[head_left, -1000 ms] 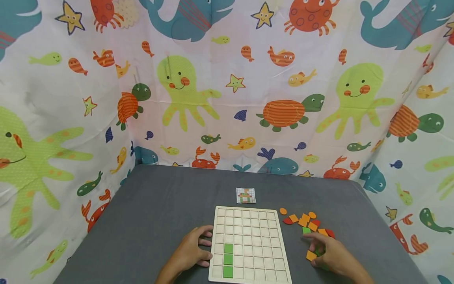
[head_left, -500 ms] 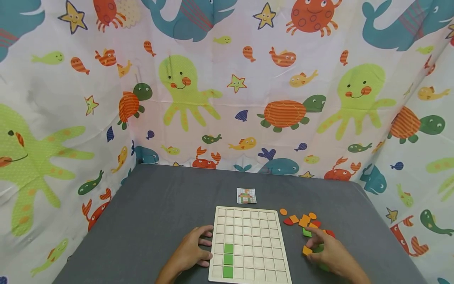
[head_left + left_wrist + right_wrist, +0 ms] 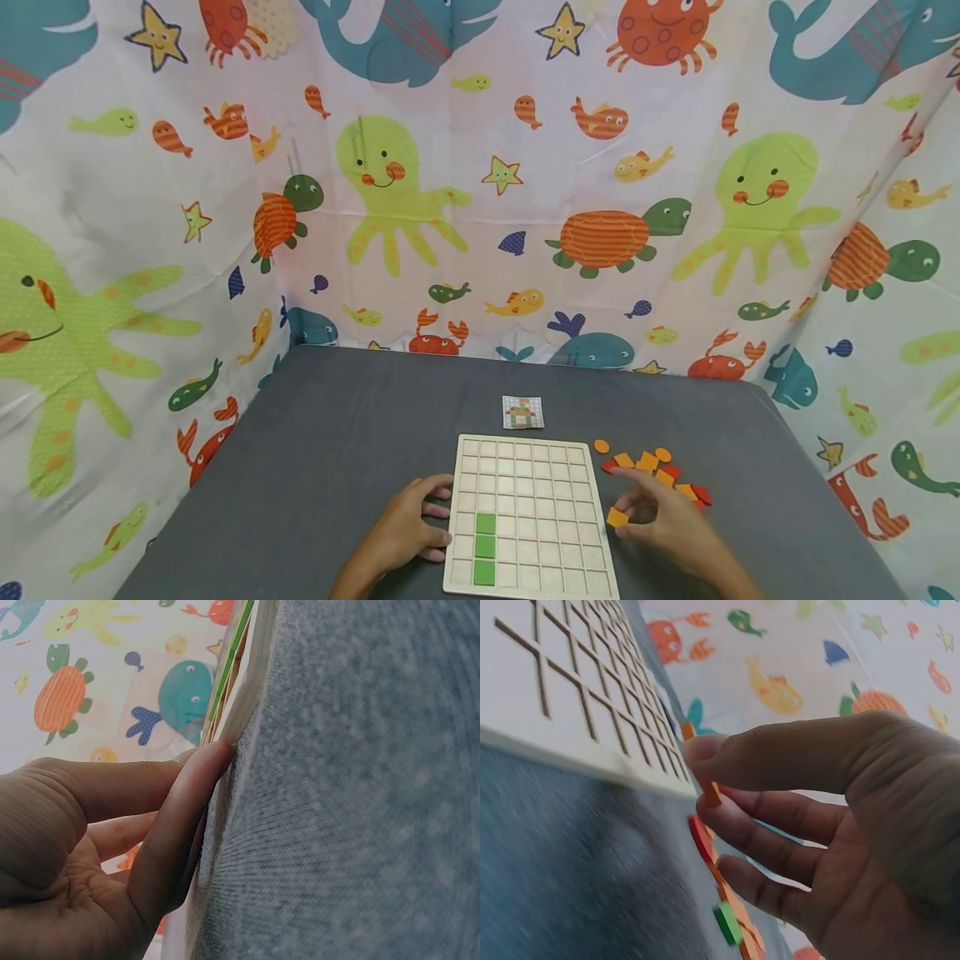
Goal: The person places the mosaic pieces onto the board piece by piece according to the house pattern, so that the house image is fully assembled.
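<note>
In the head view a pale wooden grid board (image 3: 528, 528) lies on the table, with three green square tiles (image 3: 485, 547) stacked in a column at its lower left. My left hand (image 3: 408, 521) rests against the board's left edge, thumb and fingertips touching its side. Beside the right edge, my right hand (image 3: 663, 521) pinches an orange square tile (image 3: 617, 518) between thumb and fingers. The right wrist view shows this tile (image 3: 712, 794) edge-on, partly covered by the thumb.
A small printed card (image 3: 522, 412) with a coloured grid picture lies beyond the board. Several loose orange and red pieces (image 3: 647, 462) are scattered to the right; a green piece (image 3: 727, 922) shows among them in the right wrist view. A patterned cloth (image 3: 435, 217) surrounds the grey table (image 3: 375, 400).
My right hand has picked up the orange square from the loose pieces and carried it left to the board's right edge. The left hand stays at the left edge.
</note>
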### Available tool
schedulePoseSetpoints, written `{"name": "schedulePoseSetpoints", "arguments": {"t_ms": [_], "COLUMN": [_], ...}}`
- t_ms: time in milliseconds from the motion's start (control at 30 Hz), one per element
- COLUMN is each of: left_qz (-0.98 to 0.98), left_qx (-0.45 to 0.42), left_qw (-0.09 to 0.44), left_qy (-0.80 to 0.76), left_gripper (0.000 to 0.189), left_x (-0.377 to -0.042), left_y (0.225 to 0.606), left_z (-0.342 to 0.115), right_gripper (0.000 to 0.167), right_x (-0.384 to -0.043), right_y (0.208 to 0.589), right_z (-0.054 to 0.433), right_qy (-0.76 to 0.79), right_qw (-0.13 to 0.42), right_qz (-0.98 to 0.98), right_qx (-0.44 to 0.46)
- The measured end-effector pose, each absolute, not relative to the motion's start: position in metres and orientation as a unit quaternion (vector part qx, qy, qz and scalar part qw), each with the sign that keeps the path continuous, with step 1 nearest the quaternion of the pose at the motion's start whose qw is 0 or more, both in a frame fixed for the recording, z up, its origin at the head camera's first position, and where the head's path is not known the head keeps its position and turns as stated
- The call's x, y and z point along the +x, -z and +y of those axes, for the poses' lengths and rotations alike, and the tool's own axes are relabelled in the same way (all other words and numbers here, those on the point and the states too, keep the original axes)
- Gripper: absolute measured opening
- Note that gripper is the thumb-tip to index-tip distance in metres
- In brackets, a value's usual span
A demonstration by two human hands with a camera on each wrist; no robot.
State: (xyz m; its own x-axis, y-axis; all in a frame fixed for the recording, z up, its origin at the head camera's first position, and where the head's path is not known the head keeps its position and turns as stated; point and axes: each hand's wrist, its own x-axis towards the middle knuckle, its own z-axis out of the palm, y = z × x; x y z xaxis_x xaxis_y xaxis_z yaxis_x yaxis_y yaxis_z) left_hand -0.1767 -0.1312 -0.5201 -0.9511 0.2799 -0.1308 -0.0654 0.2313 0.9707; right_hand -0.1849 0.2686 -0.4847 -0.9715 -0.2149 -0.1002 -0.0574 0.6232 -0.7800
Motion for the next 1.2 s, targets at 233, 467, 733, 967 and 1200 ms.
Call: {"name": "schedulePoseSetpoints", "arguments": {"t_ms": [233, 467, 733, 967, 1200], "left_qz": [0.772, 0.769, 0.77, 0.768, 0.762], "left_qx": [0.073, 0.072, 0.073, 0.073, 0.072], "left_qw": [0.137, 0.138, 0.138, 0.136, 0.135], "left_qy": [-0.616, -0.619, -0.618, -0.621, -0.629], "left_gripper": [0.083, 0.084, 0.084, 0.084, 0.085], "left_x": [-0.177, -0.177, -0.178, -0.176, -0.177], "left_y": [0.52, 0.521, 0.522, 0.522, 0.521], "left_z": [-0.131, -0.131, -0.131, -0.131, -0.13], "right_gripper": [0.074, 0.068, 0.064, 0.062, 0.061], "right_x": [-0.183, -0.181, -0.18, -0.18, -0.177], "right_y": [0.488, 0.49, 0.492, 0.496, 0.497], "right_z": [0.248, 0.23, 0.212, 0.199, 0.186], "right_qy": [0.433, 0.431, 0.434, 0.432, 0.436], "right_qw": [0.085, 0.071, 0.083, 0.071, 0.097], "right_qz": [0.885, 0.881, 0.874, 0.87, 0.866], "right_qx": [-0.15, -0.181, -0.2, -0.228, -0.223]}}
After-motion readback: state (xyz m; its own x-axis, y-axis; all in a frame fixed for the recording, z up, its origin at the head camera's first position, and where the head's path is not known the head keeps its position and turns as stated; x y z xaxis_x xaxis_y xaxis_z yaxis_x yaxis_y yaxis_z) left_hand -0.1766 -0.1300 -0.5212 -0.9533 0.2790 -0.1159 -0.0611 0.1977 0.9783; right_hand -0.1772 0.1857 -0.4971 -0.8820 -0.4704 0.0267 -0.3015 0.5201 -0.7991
